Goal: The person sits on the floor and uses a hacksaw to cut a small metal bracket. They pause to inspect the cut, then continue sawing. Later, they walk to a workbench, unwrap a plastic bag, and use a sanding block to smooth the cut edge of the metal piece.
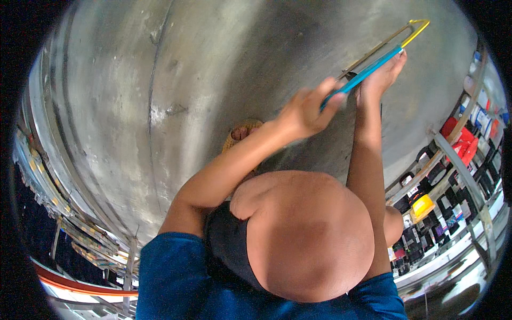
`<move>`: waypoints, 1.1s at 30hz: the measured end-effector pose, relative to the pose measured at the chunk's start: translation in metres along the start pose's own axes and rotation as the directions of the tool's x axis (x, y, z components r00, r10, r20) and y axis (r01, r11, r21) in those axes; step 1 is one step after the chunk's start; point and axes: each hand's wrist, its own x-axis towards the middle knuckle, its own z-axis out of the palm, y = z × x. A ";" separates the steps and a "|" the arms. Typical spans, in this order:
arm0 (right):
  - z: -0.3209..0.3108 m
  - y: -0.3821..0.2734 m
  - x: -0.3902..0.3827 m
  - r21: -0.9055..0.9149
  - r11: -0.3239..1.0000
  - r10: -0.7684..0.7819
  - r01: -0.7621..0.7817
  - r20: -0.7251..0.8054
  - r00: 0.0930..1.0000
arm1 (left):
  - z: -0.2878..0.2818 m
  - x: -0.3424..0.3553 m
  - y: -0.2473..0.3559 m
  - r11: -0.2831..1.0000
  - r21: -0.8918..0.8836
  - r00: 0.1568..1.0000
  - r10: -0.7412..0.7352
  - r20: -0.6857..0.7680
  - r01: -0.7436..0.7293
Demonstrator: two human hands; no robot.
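Observation:
A hacksaw [381, 63] with a blue frame and a yellow far end slants up to the right, held above the grey floor. Its thin blade [377, 49] runs along the frame's upper left side. My left hand [309, 109] is closed around the near end of the saw and slightly blurred. Farther along, my right hand [381, 77] is closed against the blue frame, which covers part of its fingers. A small dark piece [350, 76] shows beside the frame between my hands; I cannot make out its kind.
Grey concrete floor [202, 69] with a dark seam stretches ahead. On the right, a metal rack [461, 160] borders many small goods, a red item [463, 140] and a yellow container [422, 207]. Stacked material [88, 234] and an orange beam [85, 287] lie at left. A yellow woven shoe [230, 144] is below my left forearm.

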 end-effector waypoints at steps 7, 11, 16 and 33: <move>0.000 0.006 0.009 -0.077 0.994 -0.074 0.072 -0.015 0.997 | -0.022 -0.045 -0.004 0.979 -0.122 0.982 0.152 -0.109 -0.165; -0.001 0.006 0.002 -0.112 0.993 -0.037 0.036 -0.009 0.999 | 0.002 0.020 0.006 0.986 -0.085 0.985 0.130 -0.115 -0.140; 0.001 0.005 0.005 -0.067 0.997 -0.038 0.036 -0.037 0.999 | -0.031 -0.050 0.012 0.979 -0.204 0.999 0.010 -0.043 -0.019; 0.000 -0.004 -0.001 -0.030 0.998 0.061 -0.061 0.017 0.998 | -0.016 -0.006 0.018 0.994 -0.105 0.999 -0.040 0.029 0.042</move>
